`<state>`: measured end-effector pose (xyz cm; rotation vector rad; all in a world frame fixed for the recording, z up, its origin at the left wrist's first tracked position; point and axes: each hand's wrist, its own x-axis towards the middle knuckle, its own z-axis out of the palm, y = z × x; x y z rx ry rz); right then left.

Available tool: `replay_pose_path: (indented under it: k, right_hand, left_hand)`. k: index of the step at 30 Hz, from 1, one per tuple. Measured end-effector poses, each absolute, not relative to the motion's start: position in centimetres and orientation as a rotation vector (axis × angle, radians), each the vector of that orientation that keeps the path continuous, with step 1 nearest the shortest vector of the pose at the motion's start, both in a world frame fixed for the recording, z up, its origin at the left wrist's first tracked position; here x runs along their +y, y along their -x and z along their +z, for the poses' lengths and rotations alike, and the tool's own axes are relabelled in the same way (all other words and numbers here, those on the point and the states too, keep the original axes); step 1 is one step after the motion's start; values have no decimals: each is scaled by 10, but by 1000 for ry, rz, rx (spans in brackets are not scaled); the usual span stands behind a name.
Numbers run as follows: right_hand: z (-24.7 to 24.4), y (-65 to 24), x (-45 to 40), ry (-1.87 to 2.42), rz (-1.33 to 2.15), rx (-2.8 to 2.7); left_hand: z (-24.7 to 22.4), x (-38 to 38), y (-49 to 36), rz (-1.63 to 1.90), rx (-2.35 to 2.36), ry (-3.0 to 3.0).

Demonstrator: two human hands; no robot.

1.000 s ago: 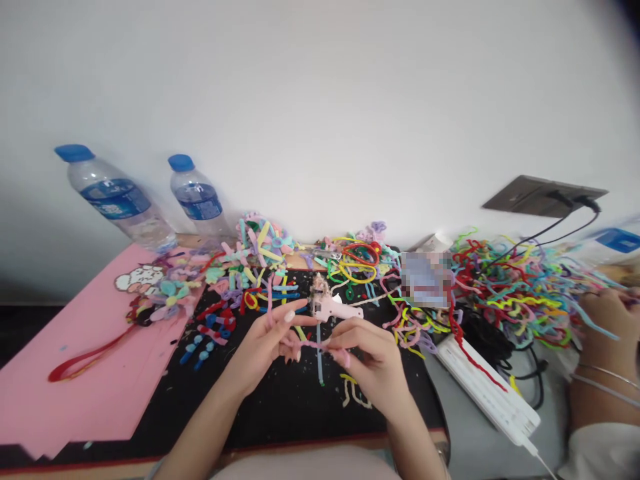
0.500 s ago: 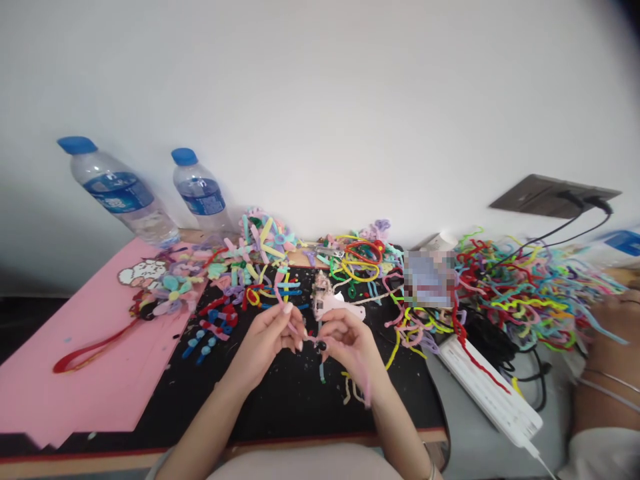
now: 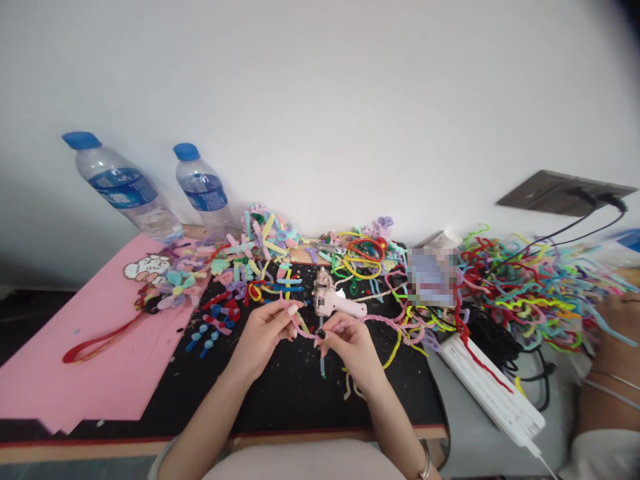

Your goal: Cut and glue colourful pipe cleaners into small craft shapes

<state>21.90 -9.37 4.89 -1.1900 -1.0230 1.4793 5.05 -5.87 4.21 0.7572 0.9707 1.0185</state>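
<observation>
Pinching one pink pipe cleaner on the near side of the glue gun: left hand and right hand, fingertips clamped on it. Long axis between hands: left to right, dipping rightward. Tail: hung below the right hand half a second ago, now absent there. Blue-capped bottles, two, beyond the gun's left; fill level unclear.

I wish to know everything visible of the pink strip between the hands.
The pink strip looks thin and fuzzy, like a pipe cleaner. The left hand and right hand pinch it over the black mat, and a short, bent stretch shows between them. Both hands partly hide it; the pink length past the right hand may belong to it.
</observation>
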Motion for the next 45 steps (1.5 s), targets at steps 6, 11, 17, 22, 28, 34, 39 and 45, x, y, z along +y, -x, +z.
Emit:
replay_pose_path:
  k: [6,11,17,22,28,34,39,45]
  right_hand:
    - [55,-218,-94,1247,1374,-1017]
    - [50,-216,-92,1226,1369,-965]
    - [44,-223,-88,1180,1327,-959]
    - [41,-234,-85,1193,1284,-973]
    - [40,-238,-85,1178,1296,-946]
    - [40,-239,-86,1157,1284,-954]
    - [39,-236,-87,1104,1320,-922]
    - [44,-227,-87,1131,1280,-939]
  left_hand:
    - [42,-57,-49,1073,989,-793]
    - [39,-56,-49,1022,961,-819]
    - [39,-49,-30,1127,1115,-910]
    - [38,-43,-3,958,1450,-1514]
    - [35,-42,-2,680,1289,-1953]
    - [43,-43,-5,727,1366,-1763]
    - [48,-49,-13,980,1278,-1209]
    - [45,-53,-29,1081,1128,-816]
